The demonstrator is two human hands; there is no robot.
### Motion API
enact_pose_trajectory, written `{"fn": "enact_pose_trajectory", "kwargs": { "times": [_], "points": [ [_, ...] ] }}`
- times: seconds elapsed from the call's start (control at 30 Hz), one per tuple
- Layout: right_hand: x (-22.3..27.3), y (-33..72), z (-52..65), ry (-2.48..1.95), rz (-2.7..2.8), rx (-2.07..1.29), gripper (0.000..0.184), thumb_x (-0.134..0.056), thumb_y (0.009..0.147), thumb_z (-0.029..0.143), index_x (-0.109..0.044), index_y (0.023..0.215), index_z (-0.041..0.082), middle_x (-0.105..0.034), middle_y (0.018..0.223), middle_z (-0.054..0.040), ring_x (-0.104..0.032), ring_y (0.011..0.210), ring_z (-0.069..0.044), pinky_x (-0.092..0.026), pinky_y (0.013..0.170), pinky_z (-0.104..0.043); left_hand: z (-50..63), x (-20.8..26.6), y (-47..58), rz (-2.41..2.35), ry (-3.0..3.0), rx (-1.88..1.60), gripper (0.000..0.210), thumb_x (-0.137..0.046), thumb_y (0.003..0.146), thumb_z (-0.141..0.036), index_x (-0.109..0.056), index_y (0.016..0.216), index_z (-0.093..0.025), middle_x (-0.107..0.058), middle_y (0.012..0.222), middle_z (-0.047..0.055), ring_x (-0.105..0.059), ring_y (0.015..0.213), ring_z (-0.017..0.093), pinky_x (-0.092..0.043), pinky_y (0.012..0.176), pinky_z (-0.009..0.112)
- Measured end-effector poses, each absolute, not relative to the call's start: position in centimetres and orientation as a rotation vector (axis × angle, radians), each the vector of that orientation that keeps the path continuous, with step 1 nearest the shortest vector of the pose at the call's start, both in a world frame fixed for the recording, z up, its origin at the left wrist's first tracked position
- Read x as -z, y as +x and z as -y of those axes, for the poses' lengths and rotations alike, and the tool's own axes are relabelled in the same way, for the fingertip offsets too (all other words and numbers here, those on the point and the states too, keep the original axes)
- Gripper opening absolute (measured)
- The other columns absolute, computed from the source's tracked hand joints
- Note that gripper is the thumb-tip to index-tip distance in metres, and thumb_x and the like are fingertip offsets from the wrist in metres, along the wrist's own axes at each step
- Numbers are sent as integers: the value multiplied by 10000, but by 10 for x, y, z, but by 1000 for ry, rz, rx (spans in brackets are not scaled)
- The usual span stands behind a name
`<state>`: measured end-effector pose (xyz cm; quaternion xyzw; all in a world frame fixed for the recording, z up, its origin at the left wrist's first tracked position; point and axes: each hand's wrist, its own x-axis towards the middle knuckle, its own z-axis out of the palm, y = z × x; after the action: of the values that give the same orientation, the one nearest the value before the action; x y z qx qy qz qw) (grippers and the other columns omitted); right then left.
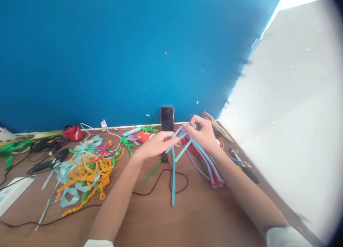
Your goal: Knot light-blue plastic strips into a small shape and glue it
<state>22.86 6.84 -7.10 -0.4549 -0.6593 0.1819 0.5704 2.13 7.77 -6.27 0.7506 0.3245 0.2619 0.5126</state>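
My left hand [158, 145] is closed in a pinch, thumb against fingers, with the pale blue strips [173, 179] between them, just in front of the phone [167, 122] and partly below it. My right hand [202, 132] pinches the same strips between thumb and forefinger, its other fingers curled in, just right of the phone. The strips cross in a loose weave between my hands — near the phone, held up off the table [150, 222] — and one long end hangs down toward me. I can't tell exactly how they interlace.

In front and to the right of the phone lies a bundle of coloured strips [215, 177], red, purple, green and blue, partly behind my right arm. Left of the phone are a blue marker [132, 131] and a red container [145, 136]; farther left — well apart from it — orange fuzzy stems [91, 168] lie heaped over light blue ribbon [70, 198].
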Motion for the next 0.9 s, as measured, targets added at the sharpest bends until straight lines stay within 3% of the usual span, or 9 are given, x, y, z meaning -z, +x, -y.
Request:
{"fn": "enact_pose_trajectory", "kwargs": {
  "times": [0.17, 0.4, 0.47, 0.57, 0.7, 0.8, 0.9],
  "points": [
    [73, 227, -69, -1065, 1531, -359, 367, -613, 907, 334, -403, 628, 219, -432, 588, 54, -410, 580, -118, -342, 609, -280, -75, 60, 20, -617, 2006, -411, 400, -479, 973, -367, -704, 700, -182, -694, 764, 43, -604, 669, 146, -446, 647, 242],
    [72, 224, -65, -1041, 1544, -299, 375, -605, 923, 314, -394, 627, 219, -397, 578, 58, -376, 560, -111, -321, 579, -272, -70, 60, 24, -589, 2153, -344, 111, -640, 821, -233, -735, 793, -183, -737, 847, 32, -653, 735, 175, -452, 640, 252],
    [73, 225, -66, -1049, 1555, -306, 373, -610, 921, 314, -401, 628, 216, -404, 570, 61, -374, 555, -108, -320, 575, -269, -67, 59, 26, -611, 2129, -308, 113, -662, 804, -228, -722, 889, -185, -740, 912, 33, -657, 752, 173, -468, 666, 260],
    [74, 226, -67, -1041, 1569, -341, 373, -615, 922, 327, -409, 633, 212, -425, 570, 63, -380, 555, -103, -327, 573, -261, -65, 58, 28, -666, 2033, -329, 307, -706, 776, -228, -643, 1073, -187, -715, 1007, 43, -653, 834, 183, -499, 743, 287],
    [74, 225, -67, -1031, 1598, -363, 387, -616, 928, 359, -415, 631, 211, -430, 554, 65, -387, 543, -99, -335, 563, -252, -66, 59, 33, -705, 1809, -512, 324, -621, 866, -251, -547, 1176, -190, -672, 1088, 61, -649, 953, 185, -513, 818, 301],
    [74, 224, -65, -1037, 1622, -334, 381, -613, 930, 371, -441, 631, 209, -440, 532, 68, -387, 517, -96, -332, 552, -251, -64, 58, 39, -767, 1602, -617, 289, -497, 948, -273, -470, 1226, -199, -660, 1107, 81, -679, 861, 167, -528, 718, 288],
    [74, 222, -64, -1026, 1632, -273, 376, -613, 932, 372, -461, 631, 205, -470, 539, 62, -412, 521, -96, -339, 564, -251, -60, 59, 43, -805, 1545, -659, 412, -501, 975, -389, -367, 1334, -236, -655, 1092, 76, -677, 746, 151, -525, 615, 269]
  ]
}}
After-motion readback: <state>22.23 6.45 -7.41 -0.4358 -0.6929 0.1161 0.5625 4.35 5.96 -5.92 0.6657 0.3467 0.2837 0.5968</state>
